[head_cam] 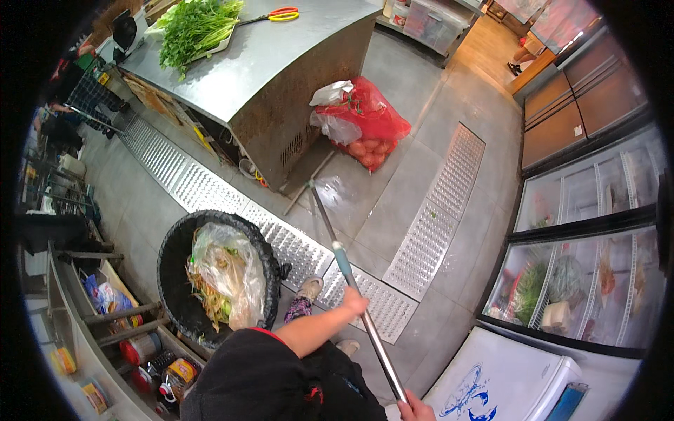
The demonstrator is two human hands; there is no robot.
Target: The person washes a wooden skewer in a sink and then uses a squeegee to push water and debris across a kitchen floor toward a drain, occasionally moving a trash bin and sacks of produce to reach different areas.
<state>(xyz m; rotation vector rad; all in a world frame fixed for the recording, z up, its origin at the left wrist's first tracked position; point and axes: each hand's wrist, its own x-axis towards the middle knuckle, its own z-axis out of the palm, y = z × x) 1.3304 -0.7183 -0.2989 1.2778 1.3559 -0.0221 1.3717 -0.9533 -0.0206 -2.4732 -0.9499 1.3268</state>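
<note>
My left hand [355, 302] is closed around the middle of a long metal pole [373, 329]. Lower down, at the bottom edge of the view, my right hand [416, 408] grips the same pole near its end. The pole slants away over the grey tiled floor, and its far end meets a thin straight bar [309, 181] lying low at the foot of a steel counter; this looks like a floor squeegee. The tiles beside it look wet. Just beyond stands a red mesh sack of round produce [368, 150] with white plastic on it.
A black-lined bin [171, 273] with food scraps stands at left. Perforated metal drain covers [295, 247] cross the floor. Greens and scissors [283, 14] lie on the steel counter [274, 52]. Glass-door fridges [568, 279] and a white chest [495, 373] line the right. A person [89, 94] stands far left.
</note>
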